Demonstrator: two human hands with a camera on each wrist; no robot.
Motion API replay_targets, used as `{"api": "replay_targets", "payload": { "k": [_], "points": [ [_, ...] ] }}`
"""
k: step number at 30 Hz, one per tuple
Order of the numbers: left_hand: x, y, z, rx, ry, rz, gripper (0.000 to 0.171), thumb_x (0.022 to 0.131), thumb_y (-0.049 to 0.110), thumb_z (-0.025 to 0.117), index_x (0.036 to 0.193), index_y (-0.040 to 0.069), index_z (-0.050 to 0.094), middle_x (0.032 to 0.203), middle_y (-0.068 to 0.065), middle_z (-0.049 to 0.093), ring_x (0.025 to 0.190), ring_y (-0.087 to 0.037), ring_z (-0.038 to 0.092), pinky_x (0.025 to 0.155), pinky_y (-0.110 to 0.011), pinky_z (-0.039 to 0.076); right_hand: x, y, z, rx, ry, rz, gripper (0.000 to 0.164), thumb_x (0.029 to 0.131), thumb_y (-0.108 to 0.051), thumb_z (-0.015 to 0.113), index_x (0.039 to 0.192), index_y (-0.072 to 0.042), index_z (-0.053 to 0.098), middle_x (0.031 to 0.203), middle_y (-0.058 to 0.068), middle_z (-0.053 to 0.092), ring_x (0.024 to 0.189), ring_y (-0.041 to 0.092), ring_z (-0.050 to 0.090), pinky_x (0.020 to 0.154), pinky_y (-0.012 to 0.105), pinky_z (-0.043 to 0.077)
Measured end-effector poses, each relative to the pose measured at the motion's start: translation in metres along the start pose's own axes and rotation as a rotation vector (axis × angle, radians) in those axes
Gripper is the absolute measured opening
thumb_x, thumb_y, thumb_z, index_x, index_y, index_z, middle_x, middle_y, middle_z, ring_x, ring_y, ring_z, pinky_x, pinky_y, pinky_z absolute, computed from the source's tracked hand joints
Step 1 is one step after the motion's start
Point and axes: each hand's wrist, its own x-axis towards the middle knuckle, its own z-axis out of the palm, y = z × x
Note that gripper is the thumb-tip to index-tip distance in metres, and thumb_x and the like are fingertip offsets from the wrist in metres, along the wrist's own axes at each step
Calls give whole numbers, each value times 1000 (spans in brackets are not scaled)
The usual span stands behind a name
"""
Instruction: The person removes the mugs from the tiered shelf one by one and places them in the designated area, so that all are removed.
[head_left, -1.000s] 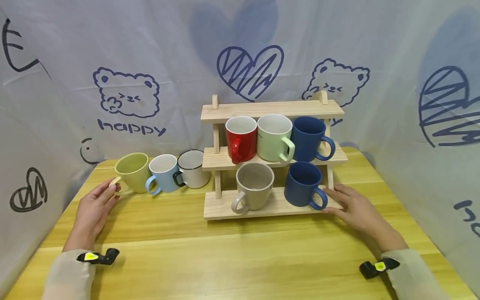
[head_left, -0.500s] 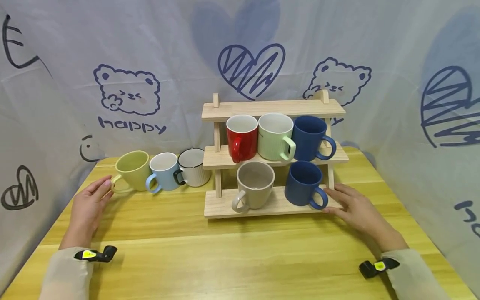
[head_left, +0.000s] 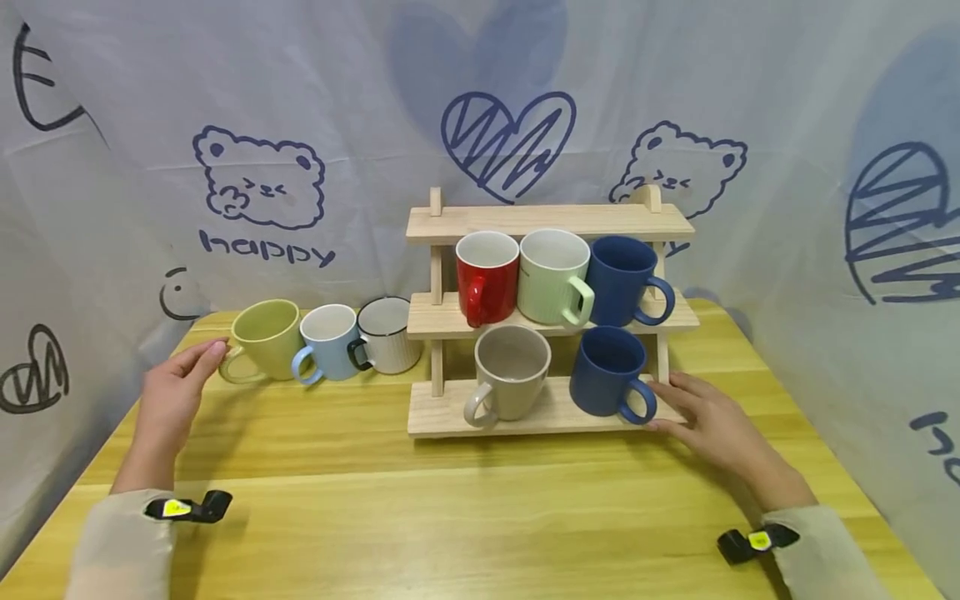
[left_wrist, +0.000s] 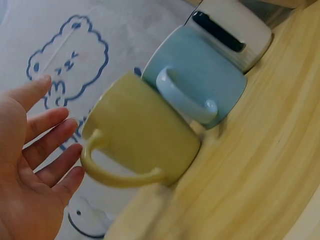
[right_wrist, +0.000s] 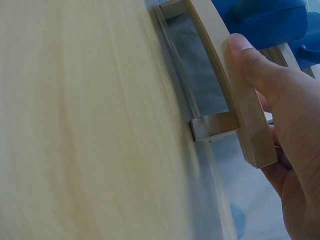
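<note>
My left hand (head_left: pixel 168 396) is just left of a yellow-green mug (head_left: pixel 270 337), its fingers loosely spread by the handle. In the left wrist view the fingertips (left_wrist: pixel 75 150) lie close to that handle; contact is hard to tell. The mug stands upright beside a light blue mug (head_left: pixel 330 346) and a white mug (head_left: pixel 390 337) with a black rim and handle. My right hand (head_left: pixel 716 425) grips the right end of the bottom board of a wooden tiered shelf (head_left: pixel 442 421), thumb (right_wrist: pixel 247 57) on the board and fingers partly hidden behind it. A dark blue mug (head_left: pixel 609 371) stands beside that hand.
A beige mug (head_left: pixel 512 371) shares the bottom board. Red (head_left: pixel 487 279), pale green (head_left: pixel 553 279) and dark blue (head_left: pixel 621 279) mugs line the middle board. Behind hangs a drawn-on curtain (head_left: pixel 382 167), and the wooden table (head_left: pixel 450 517) extends toward me.
My left hand has drawn back a little to the left from the yellow-green mug's handle, its fingers loosening. The right hand stays on the shelf; the head view shifts slightly.
</note>
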Motion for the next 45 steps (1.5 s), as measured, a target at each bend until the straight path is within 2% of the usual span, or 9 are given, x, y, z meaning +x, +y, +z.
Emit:
{"api": "replay_targets", "payload": {
  "k": [3,7,10,13,17,21,34,38,45],
  "points": [
    [-3,10,5,103,5,40,65,98,52,50,142,4,51,139,-11,54,131,-38,42,103,-58,37,-2,1,1,-3,0,-8,61,85,-46,73,136,-13,60,139,25,49,124,47,46,95,65,41],
    [-7,20,10,160,9,88,63,99,50,50,141,4,51,140,-22,51,126,-42,46,98,-52,44,-3,2,2,-5,1,-2,61,86,-46,72,136,-15,60,139,24,50,125,47,46,95,65,41],
    [-10,28,12,188,-5,144,59,100,48,50,140,4,52,139,-22,51,124,-41,48,94,-42,46,-3,3,2,-4,6,-2,61,86,-46,72,136,-15,60,139,24,50,125,47,46,95,65,41],
    [-12,37,15,202,-35,207,57,101,45,50,139,3,53,139,-23,50,125,-44,46,96,-47,45,-1,2,2,0,12,-6,61,85,-46,73,137,-15,60,139,24,50,124,47,46,95,65,42],
    [-13,50,21,206,-89,276,55,101,43,52,139,2,53,141,-25,48,129,-48,40,101,-66,34,1,2,2,3,25,-9,61,85,-46,73,136,-15,60,139,24,50,124,47,46,95,65,42],
    [-14,62,31,244,-122,338,53,101,41,53,138,3,55,140,-24,49,130,-48,39,100,-68,32,1,2,1,-1,19,0,62,85,-46,73,137,-15,60,139,24,49,125,47,46,95,65,41],
    [-18,94,69,267,-180,521,45,97,36,63,133,8,61,131,-15,59,126,-37,48,102,-59,36,0,1,0,-8,-8,32,64,86,-50,71,138,-15,58,141,25,48,126,47,44,97,67,39],
    [-21,106,79,271,-176,560,44,95,35,66,131,10,63,132,-11,60,125,-32,50,102,-54,39,-1,2,1,-9,0,22,63,85,-49,72,137,-16,59,140,25,48,125,47,45,97,66,40],
    [-22,121,96,321,-200,615,45,95,37,65,131,9,63,132,-13,57,125,-34,49,101,-57,39,0,1,0,-16,5,17,63,85,-49,72,137,-16,59,140,24,48,126,47,45,96,66,40]
  ]
}}
